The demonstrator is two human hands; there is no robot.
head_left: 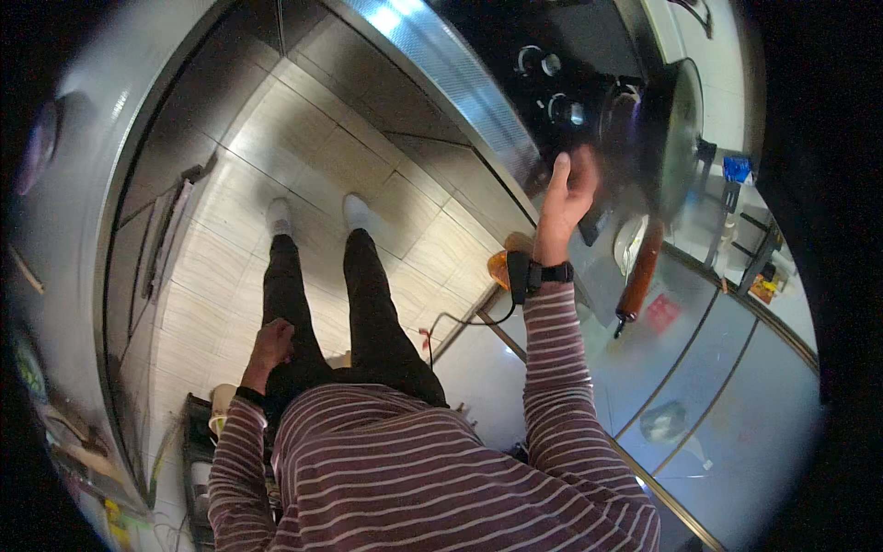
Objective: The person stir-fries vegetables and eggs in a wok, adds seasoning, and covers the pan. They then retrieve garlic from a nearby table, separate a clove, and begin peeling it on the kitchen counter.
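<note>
My right hand (569, 198) is raised beside a black gas stove (501, 41). Its thumb stands apart from the fingers, which are smeared by motion, and I see nothing in it. Just beyond the fingertips is a stove knob (567, 111), with a second knob (539, 63) farther along. Right of this hand a dark wok (681, 138) rests on the stove, its brown wooden handle (641, 274) pointing back toward me. My left hand (272, 343) hangs low beside my left thigh, fingers curled in, with nothing showing in it.
A metal-edged counter (451, 69) runs along the front of the stove. Glass-like panels (736, 386) cover the surface at right. Small bottles and a blue packet (737, 168) stand at far right. A dark rack (198, 442) is by my left arm. Pale tiles (303, 120) form the floor.
</note>
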